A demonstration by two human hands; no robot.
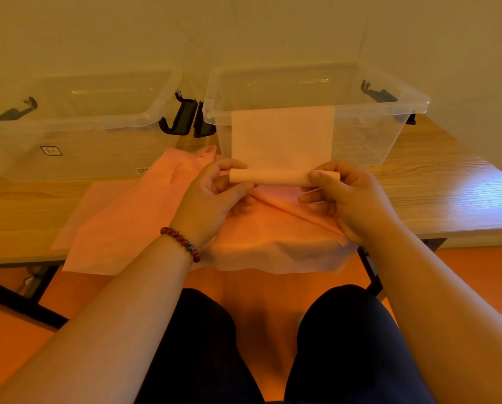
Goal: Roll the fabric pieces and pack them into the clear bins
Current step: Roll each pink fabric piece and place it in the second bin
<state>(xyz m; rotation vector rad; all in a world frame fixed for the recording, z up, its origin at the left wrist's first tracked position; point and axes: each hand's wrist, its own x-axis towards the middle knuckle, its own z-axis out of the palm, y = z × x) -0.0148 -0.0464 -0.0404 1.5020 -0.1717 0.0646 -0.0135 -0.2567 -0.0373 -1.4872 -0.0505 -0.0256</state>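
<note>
So the fabric roll [276, 177] is maybe half wound, held over the table [436, 185] just in front of the right bin [389, 107], with its loose tail [281, 132] draped over that bin's front rim. Left hand [214, 199] and right hand [348, 199] each have fingers [319, 177] pinching one end. More pink pieces [127, 220] lie underneath, spilling over the table's front edge. Next up, I'd guess: wind in the tail evenly, then drop it in.

Left clear bin [69, 118] cropped by the frame's left edge. Its label [51, 150] and barcode sticker [141, 171] are too small to read. Fabric roll [273, 177] ends partly covered by left hand [214, 199] and right hand [348, 199].
</note>
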